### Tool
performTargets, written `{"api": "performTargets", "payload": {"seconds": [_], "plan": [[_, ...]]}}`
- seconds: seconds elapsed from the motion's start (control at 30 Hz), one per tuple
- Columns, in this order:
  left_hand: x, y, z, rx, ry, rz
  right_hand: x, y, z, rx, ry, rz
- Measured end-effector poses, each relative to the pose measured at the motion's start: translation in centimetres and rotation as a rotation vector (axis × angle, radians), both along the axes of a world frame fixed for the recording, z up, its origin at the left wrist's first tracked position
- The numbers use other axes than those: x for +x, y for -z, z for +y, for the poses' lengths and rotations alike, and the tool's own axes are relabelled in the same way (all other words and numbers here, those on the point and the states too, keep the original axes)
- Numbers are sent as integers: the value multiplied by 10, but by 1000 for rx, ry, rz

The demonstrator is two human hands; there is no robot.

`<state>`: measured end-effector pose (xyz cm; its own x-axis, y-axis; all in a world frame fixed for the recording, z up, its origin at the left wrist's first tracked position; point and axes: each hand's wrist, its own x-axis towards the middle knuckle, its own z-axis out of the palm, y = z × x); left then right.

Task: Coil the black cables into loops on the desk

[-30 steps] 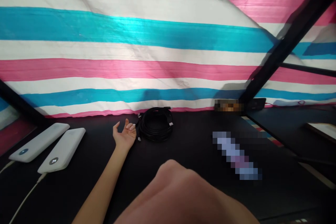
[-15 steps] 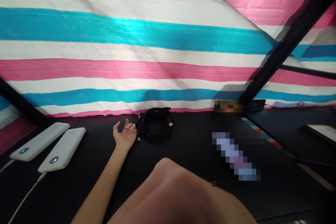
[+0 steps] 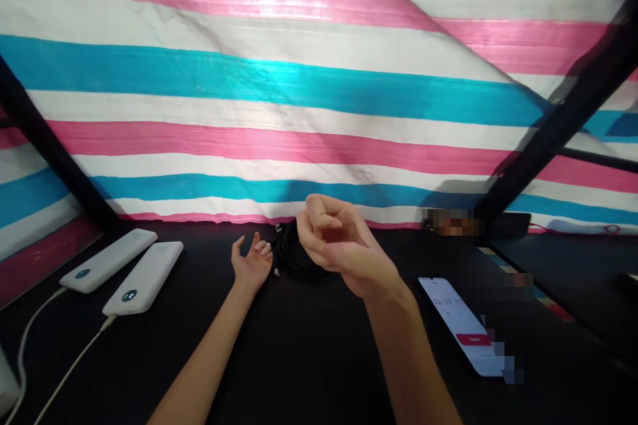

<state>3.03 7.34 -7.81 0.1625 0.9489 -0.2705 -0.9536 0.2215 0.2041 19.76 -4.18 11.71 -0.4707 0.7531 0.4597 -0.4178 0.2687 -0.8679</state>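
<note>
My left hand (image 3: 253, 267) rests palm up on the black table, its fingers loosely bent and apart, with nothing in it. Just to its right lies a coil of black cable (image 3: 294, 262) with small light-coloured plug ends. My right hand (image 3: 343, 246) is raised in front of the coil and hides much of it. Its fingers are curled in toward the palm, and no object shows in them. To the right of that forearm a phone (image 3: 456, 322) lies face up with its screen lit; part of it is blurred out.
Two white power banks (image 3: 144, 279) with lit displays and white cables (image 3: 70, 365) lie on the left. A striped tarp (image 3: 249, 126) hangs behind the table (image 3: 309, 352). Slanting black poles (image 3: 558, 119) stand at both sides. A blurred-out object (image 3: 453, 222) sits at the back right.
My right hand has moved forward from close to the camera, and its curled fingers now show. The left hand stays beside the coil. The view has shifted slightly, and the phone screen is clearer.
</note>
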Motion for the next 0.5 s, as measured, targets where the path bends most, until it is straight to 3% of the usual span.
{"api": "performTargets", "payload": {"seconds": [0.17,0.5], "plan": [[0,2,1,85,12,-47,-4,5,15,-54,-28,6],[-1,3,1,23,10,-28,-11,11,13,-22,1,-70]]}}
